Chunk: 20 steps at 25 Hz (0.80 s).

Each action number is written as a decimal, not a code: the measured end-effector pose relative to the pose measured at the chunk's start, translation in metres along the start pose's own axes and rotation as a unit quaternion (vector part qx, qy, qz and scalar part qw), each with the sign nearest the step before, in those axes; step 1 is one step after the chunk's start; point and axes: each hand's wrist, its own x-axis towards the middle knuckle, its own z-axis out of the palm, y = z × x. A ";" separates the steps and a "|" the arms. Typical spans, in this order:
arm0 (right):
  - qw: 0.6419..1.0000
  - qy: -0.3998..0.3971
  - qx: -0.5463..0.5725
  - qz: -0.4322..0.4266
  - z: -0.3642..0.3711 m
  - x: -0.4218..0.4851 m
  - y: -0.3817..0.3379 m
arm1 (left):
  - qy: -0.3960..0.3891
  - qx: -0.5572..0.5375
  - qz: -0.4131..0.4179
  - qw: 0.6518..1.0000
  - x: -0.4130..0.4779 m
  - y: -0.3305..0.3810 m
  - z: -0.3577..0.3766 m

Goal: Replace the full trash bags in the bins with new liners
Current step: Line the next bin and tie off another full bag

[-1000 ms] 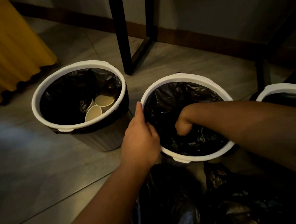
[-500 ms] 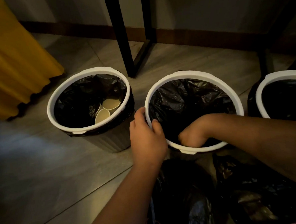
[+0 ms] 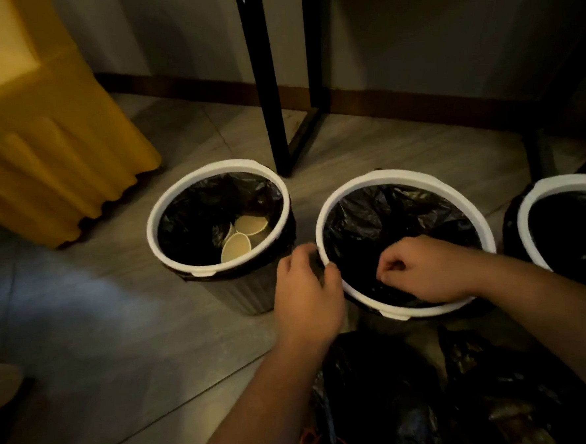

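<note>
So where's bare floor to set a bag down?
Bare floor: left of the bin with cups, by the yellow cloth, and behind it toward the table legs. Crowded: left hand fills the gap to the middle bin; black bags in front.

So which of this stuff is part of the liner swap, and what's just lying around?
Job: middle bin, its black liner, left bin with paper cups, right bin, black bags on the floor.
Lying about: yellow cloth, black table legs.
</note>
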 end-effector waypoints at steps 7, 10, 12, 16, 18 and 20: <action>0.980 0.178 0.061 -0.058 -0.023 0.002 -0.050 | 0.024 -0.002 -0.005 1.000 0.010 0.018 -0.075; 0.976 0.183 0.047 -0.109 -0.023 0.017 -0.106 | 0.041 0.048 -0.090 0.994 0.021 0.018 -0.138; 0.976 0.162 0.036 -0.144 -0.007 0.034 -0.139 | 0.069 0.074 -0.155 0.983 0.039 0.006 -0.170; 0.959 0.158 -0.048 -0.230 0.044 0.072 -0.186 | 0.163 0.029 -0.229 0.959 0.079 -0.037 -0.204; 0.946 0.161 -0.133 -0.247 0.072 0.087 -0.202 | 0.161 -0.024 -0.260 0.952 0.098 -0.067 -0.210; 0.930 0.175 -0.219 -0.239 0.092 0.092 -0.215 | 0.114 -0.103 -0.272 0.950 0.114 -0.093 -0.210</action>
